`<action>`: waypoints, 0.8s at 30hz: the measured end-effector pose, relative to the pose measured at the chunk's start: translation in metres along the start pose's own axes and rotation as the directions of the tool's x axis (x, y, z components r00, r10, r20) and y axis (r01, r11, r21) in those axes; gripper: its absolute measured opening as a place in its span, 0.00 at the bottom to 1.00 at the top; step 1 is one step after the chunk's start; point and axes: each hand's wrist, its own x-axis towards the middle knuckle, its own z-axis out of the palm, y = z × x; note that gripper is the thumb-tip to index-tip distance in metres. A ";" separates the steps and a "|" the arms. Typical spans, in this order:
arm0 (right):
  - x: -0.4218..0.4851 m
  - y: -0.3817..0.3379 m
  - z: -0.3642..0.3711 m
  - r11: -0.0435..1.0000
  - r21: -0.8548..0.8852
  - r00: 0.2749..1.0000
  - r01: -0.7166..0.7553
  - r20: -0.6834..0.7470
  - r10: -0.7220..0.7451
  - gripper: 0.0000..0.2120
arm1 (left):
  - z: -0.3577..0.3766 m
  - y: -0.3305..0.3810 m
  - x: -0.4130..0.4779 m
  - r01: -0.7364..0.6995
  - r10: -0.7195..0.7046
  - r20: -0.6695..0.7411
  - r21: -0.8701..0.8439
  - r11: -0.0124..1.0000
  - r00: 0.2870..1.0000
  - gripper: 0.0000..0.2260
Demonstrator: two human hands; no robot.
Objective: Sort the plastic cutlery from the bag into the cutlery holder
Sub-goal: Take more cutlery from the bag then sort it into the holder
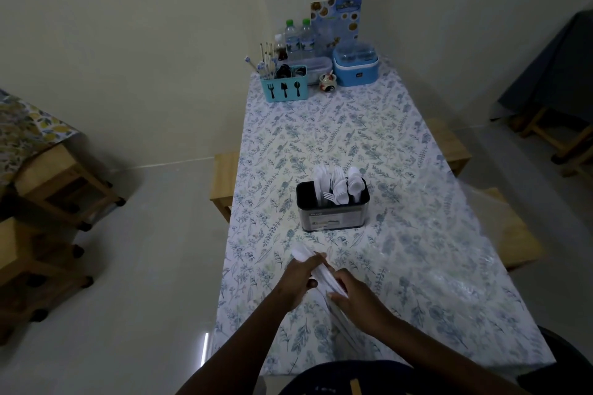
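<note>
We see a bundle of white plastic cutlery [317,271] held just above the near end of the tabletop [417,266], one end pointing up and left, the rest running down toward the right. The left hand [300,279] has its fingers curled round the upper part of the bundle. The right hand [354,295] grips the lower part, fingers bent over it. A pale, thin strip trails below the right hand; we cannot tell whether it is the bag or more cutlery.

Farther along the tabletop, near its middle and well apart from the hands, stands the cutlery holder [333,218], upright, with a dark rim and a shiny labelled body. White pieces stand in it: tall flat ones at the left, forks in the centre, spoons at the right.

A leaf-patterned cloth covers the tabletop. At its far end, against the wall, we see a teal caddy [284,90] printed with cutlery shapes, two water bottles [296,37] with green caps, a blue lidded box [354,69] and an upright menu card [337,21]. Wooden stools [64,183] stand on the floor to the left.
</note>
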 end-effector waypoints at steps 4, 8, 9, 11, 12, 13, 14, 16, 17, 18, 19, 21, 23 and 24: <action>0.003 0.006 0.005 0.996 0.067 0.997 -0.066 0.055 0.062 0.09 | -0.003 0.000 0.003 -0.067 0.059 -0.080 -0.113 0.991 0.995 0.09; 0.004 0.010 0.007 0.992 0.087 0.991 -0.092 0.105 0.083 0.09 | -0.012 0.002 0.001 -0.047 0.048 0.005 -0.090 0.995 0.999 0.07; 0.005 0.011 0.008 0.991 0.088 0.990 -0.097 0.109 0.087 0.10 | -0.015 0.002 0.001 -0.032 0.035 0.028 -0.087 0.996 0.999 0.07; 0.006 0.011 0.010 0.991 0.088 0.989 -0.105 0.113 0.095 0.10 | -0.021 0.000 0.002 -0.010 0.014 0.043 -0.087 0.996 0.999 0.07; 0.006 0.009 0.011 0.991 0.086 0.989 -0.107 0.111 0.097 0.08 | -0.024 -0.001 0.003 -0.012 0.013 0.016 -0.074 0.997 1.000 0.08; 0.006 0.010 0.012 0.992 0.083 0.992 -0.098 0.091 0.090 0.08 | -0.028 -0.001 0.005 -0.021 0.019 -0.032 -0.071 0.997 0.999 0.07; 0.006 0.011 0.011 0.993 0.058 0.993 -0.105 0.057 0.102 0.10 | -0.031 -0.001 0.006 -0.039 0.033 -0.095 -0.060 0.997 0.995 0.06; 0.007 0.017 0.009 0.992 0.000 0.990 -0.127 -0.064 0.127 0.23 | -0.041 -0.001 0.009 -0.080 0.064 -0.189 -0.078 0.994 0.980 0.05; 0.007 0.024 0.008 0.990 -0.049 0.985 -0.133 -0.116 0.127 0.30 | -0.047 -0.001 0.012 -0.094 0.074 -0.219 -0.082 0.992 0.973 0.05; 0.007 0.030 0.008 0.983 -0.114 0.982 -0.144 -0.136 0.129 0.33 | -0.051 -0.001 0.012 -0.101 0.081 -0.238 -0.075 0.992 0.968 0.05; 0.007 0.036 0.009 0.971 -0.182 0.983 -0.157 -0.126 0.136 0.33 | -0.056 -0.002 0.013 -0.104 0.082 -0.257 -0.070 0.992 0.963 0.04; 0.005 0.041 0.016 0.926 -0.322 0.981 -0.195 -0.054 0.188 0.32 | -0.064 -0.004 0.014 -0.088 0.065 -0.270 -0.071 0.994 0.961 0.04; 0.005 0.043 0.026 0.870 -0.446 0.974 -0.211 -0.018 0.227 0.34 | -0.069 -0.005 0.013 -0.080 0.054 -0.273 -0.086 0.993 0.960 0.05; 0.005 0.042 0.030 0.845 -0.491 0.972 -0.214 -0.018 0.236 0.35 | -0.070 -0.005 0.014 -0.078 0.052 -0.273 -0.087 0.993 0.961 0.05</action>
